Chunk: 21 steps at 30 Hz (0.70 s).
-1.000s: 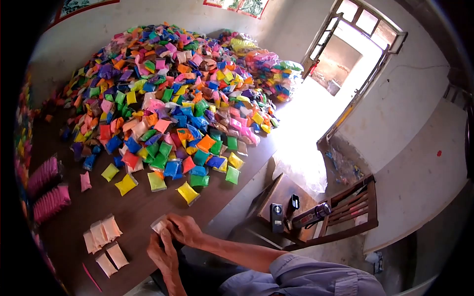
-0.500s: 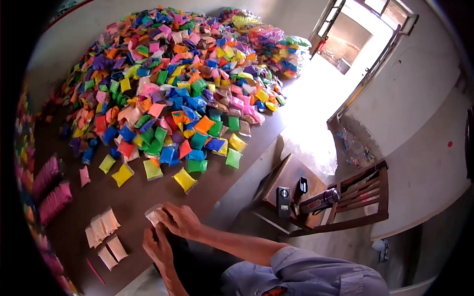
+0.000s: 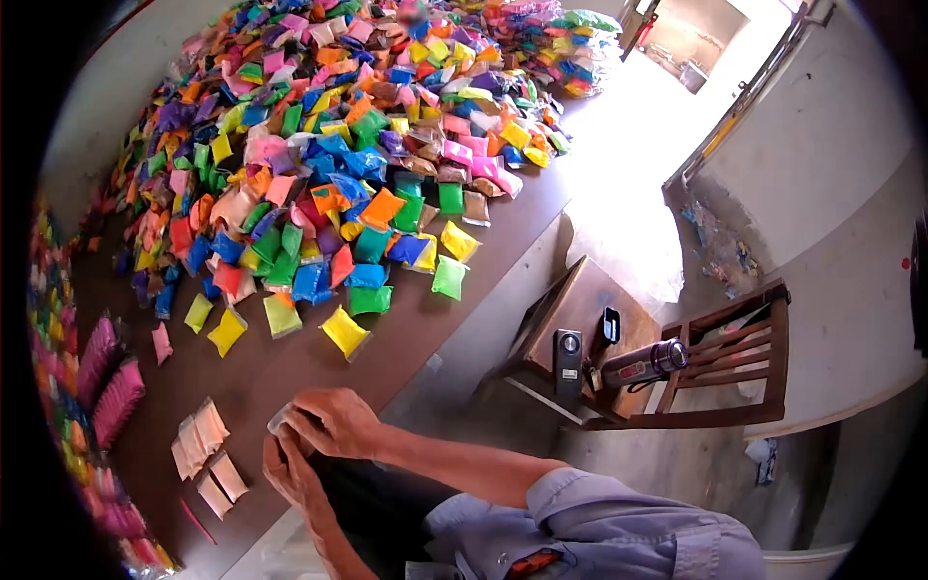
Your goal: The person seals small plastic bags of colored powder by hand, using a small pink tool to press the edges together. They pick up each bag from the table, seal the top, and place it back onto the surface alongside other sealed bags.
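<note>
Both my hands are close together over the near edge of the brown table, fingers closed on a small clear pouch (image 3: 279,419) with pale contents. My right hand (image 3: 335,421) covers most of it from above, while my left hand (image 3: 291,471) grips it from below. To their left lie several flat peach-coloured packets (image 3: 200,438) in two small groups. A thin pink strip (image 3: 198,522) rests just below these packets.
A large heap of colourful filled packets (image 3: 319,164) covers the table's far part. Pink packet bundles (image 3: 118,401) lie at left. A wooden stool (image 3: 619,333) at right holds a flask (image 3: 646,363) and a dark device (image 3: 567,362), beside a wooden chair (image 3: 776,358).
My view has tilted, so the heap appears higher and the stool further right. Both hands have drawn closer together around the pouch, hiding more of it.
</note>
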### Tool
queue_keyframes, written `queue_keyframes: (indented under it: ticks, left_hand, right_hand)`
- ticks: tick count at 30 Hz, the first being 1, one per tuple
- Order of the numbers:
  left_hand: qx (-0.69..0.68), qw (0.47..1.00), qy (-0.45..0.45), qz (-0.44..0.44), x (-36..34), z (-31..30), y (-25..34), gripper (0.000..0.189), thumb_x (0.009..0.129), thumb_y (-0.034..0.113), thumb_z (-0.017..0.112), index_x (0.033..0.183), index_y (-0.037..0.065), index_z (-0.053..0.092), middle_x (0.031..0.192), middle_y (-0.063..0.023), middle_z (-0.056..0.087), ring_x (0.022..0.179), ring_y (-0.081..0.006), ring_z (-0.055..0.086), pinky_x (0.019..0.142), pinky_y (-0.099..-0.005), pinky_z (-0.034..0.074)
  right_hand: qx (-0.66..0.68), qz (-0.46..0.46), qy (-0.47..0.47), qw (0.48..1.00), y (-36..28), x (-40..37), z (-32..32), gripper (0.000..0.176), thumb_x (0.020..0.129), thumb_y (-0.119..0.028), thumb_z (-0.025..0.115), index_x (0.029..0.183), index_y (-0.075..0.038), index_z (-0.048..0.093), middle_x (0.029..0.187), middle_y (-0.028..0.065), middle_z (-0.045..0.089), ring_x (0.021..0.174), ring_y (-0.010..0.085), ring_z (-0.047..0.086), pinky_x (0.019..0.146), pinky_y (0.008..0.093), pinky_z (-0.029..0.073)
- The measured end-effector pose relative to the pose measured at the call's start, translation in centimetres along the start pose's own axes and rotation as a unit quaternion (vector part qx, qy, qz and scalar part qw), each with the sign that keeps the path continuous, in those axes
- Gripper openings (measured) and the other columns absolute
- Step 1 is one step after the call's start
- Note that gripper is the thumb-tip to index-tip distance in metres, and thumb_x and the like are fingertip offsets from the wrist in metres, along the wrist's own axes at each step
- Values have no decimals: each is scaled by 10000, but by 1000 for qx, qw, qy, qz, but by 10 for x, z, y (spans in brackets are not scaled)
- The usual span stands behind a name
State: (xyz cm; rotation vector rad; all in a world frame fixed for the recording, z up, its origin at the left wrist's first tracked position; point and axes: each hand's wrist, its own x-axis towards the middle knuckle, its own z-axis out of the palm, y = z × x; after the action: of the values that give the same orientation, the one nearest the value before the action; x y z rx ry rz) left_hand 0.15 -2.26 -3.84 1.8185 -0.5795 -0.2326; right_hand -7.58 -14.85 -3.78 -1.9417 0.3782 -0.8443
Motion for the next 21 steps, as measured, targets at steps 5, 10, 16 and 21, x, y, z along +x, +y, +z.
queue_keyframes:
  ticks: [5,10,16,21]
  left_hand:
    - [-31,999,-5,-21,2,2,4,362,1100,349,557,931,34,613,810,5,552,746,-105,443,652,-305,376]
    - [-22,999,20,-29,5,4,6,351,1096,366,567,1018,38,665,925,-46,633,847,-130,538,744,-308,462]
    - [51,998,21,-41,18,-1,10,349,1077,377,602,1073,35,672,982,-65,652,909,-147,586,775,-320,501]
    - [-38,999,17,-11,28,6,5,336,1059,347,622,977,24,667,888,-30,637,838,-130,564,760,-305,482]
  right_hand:
    - [26,10,28,999,5,0,1,163,976,-200,656,944,-40,649,875,184,676,794,410,655,671,468,528]
    - [54,-4,28,998,5,1,1,157,967,-191,658,941,-37,643,876,197,668,810,412,649,671,478,518]
    - [33,20,24,999,2,1,0,152,963,-180,655,966,-30,639,892,194,659,818,402,653,679,463,529]
    - [49,12,67,996,10,1,6,176,967,-191,651,974,-16,628,902,196,658,812,408,652,686,454,539]
